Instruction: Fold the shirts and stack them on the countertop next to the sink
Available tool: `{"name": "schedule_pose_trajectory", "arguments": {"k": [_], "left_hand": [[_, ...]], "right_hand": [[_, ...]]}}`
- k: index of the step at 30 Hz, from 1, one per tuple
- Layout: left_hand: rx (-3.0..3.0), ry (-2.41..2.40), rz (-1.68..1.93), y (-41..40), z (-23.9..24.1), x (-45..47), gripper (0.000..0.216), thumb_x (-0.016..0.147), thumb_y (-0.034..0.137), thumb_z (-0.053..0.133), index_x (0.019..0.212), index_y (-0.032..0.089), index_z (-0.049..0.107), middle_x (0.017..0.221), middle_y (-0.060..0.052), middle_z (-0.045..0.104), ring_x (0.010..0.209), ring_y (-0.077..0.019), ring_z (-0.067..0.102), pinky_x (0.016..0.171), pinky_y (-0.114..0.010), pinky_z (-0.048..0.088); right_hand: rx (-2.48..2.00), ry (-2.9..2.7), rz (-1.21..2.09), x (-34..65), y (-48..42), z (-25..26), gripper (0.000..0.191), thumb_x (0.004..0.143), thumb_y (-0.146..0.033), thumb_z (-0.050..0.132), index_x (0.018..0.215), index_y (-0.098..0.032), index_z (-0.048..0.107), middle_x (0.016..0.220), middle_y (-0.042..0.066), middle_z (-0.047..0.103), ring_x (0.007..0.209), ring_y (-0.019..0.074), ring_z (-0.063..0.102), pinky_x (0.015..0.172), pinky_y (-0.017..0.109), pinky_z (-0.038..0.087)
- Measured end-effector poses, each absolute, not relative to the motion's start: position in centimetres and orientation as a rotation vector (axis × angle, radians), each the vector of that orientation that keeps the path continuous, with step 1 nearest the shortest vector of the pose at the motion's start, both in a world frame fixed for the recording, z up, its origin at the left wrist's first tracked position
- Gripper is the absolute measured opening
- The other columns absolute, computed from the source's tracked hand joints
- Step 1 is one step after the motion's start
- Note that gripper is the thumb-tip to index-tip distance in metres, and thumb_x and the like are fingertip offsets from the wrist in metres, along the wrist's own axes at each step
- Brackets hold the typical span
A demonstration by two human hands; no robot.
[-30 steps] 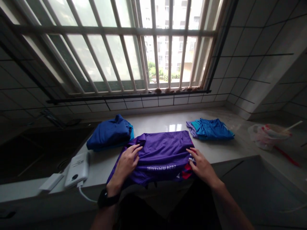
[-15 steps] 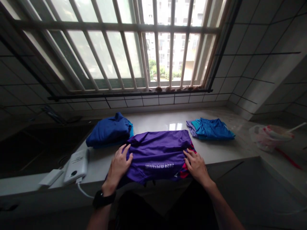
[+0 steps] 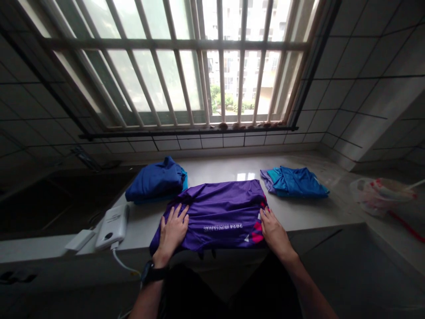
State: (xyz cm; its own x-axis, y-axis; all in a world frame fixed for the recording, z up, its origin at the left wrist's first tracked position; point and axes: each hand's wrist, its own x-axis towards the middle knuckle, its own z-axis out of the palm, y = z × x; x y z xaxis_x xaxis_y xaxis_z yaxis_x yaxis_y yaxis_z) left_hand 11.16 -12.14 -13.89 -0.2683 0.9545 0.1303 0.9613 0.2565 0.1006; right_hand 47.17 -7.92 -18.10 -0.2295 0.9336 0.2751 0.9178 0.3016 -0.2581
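A purple shirt point(image 3: 221, 208) with white lettering and a red patch lies folded on the pale counter point(image 3: 299, 212), its near edge at the counter's front. My left hand point(image 3: 173, 229) lies flat on the shirt's left end, fingers spread, a black watch on the wrist. My right hand point(image 3: 274, 230) rests flat on the shirt's right end by the red patch, fingers stretched out. Neither hand grips the cloth.
A folded dark blue garment point(image 3: 156, 179) sits behind the shirt on the left, a folded teal-blue one point(image 3: 294, 181) on the right. A white power bank point(image 3: 112, 220) with a cable lies at left. A plastic bag point(image 3: 381, 195) sits far right. A barred window stands behind.
Both hands slid outward and toward me along the shirt, from its middle part to its two ends, flattening it. The shirt's left edge now lies smoother.
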Motion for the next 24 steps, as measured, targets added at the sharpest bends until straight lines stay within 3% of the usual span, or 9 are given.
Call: {"name": "schedule_pose_trajectory", "arguments": {"k": [5,8,13,16,20,24], "left_hand": [[-1.872,-2.467,-0.217,-10.5,-12.4,12.2,0.053,0.101,0.03,0.034,0.151,0.022,0.05,0.159,-0.015,0.045,0.147,-0.0355,0.04,0.115,-0.063,0.036],[-1.871,-2.515,-0.242,-10.2,-12.2,12.0,0.051,0.099,0.032,0.039,0.147,0.022,0.054,0.157,-0.015,0.048,0.144,-0.0359,0.044,0.113,-0.062,0.041],[-1.897,-2.394,-0.48,-11.9,-12.7,10.9,0.049,0.094,0.02,0.043,0.14,0.019,0.061,0.154,-0.016,0.052,0.143,-0.0327,0.046,0.117,-0.053,0.04],[-2.191,-2.116,-0.708,-13.4,-12.9,10.6,0.044,0.092,0.031,0.055,0.133,0.019,0.063,0.15,-0.016,0.054,0.142,-0.0318,0.048,0.118,-0.05,0.039],[-2.757,-1.727,-0.829,-14.3,-13.6,10.5,0.025,0.095,0.032,0.054,0.107,0.025,0.074,0.123,-0.009,0.071,0.12,-0.0225,0.065,0.103,-0.037,0.053],[-2.614,-1.794,-0.951,-15.2,-13.4,10.6,0.031,0.098,0.022,0.044,0.092,0.025,0.074,0.096,-0.006,0.074,0.094,-0.0188,0.07,0.089,-0.033,0.056]], "right_hand": [[-1.629,-2.338,0.143,46.0,-1.0,-13.7,0.06,0.088,0.003,0.037,0.144,-0.009,0.055,0.147,0.019,0.057,0.14,0.0255,0.05,0.117,0.041,0.04],[-1.639,-2.408,0.213,45.3,1.1,-10.7,0.048,0.089,0.002,0.044,0.131,-0.01,0.065,0.142,0.02,0.06,0.133,0.0248,0.055,0.115,0.037,0.04],[-1.588,-2.462,0.229,46.1,-2.8,-10.3,0.028,0.097,-0.014,0.048,0.109,-0.019,0.073,0.118,0.012,0.072,0.106,0.0219,0.066,0.094,0.03,0.048],[-1.517,-2.428,0.216,47.3,-6.0,-11.5,0.026,0.095,-0.017,0.055,0.112,-0.023,0.072,0.114,0.008,0.071,0.101,0.021,0.066,0.088,0.029,0.048],[-1.552,-2.343,0.175,48.0,-7.6,-11.9,0.026,0.094,-0.014,0.053,0.102,-0.023,0.075,0.103,0.007,0.071,0.1,0.0237,0.065,0.085,0.033,0.048],[-1.518,-2.329,0.174,48.5,-8.4,-10.9,0.025,0.091,-0.011,0.051,0.089,-0.023,0.073,0.096,0.007,0.071,0.1,0.025,0.063,0.087,0.036,0.047]]}}
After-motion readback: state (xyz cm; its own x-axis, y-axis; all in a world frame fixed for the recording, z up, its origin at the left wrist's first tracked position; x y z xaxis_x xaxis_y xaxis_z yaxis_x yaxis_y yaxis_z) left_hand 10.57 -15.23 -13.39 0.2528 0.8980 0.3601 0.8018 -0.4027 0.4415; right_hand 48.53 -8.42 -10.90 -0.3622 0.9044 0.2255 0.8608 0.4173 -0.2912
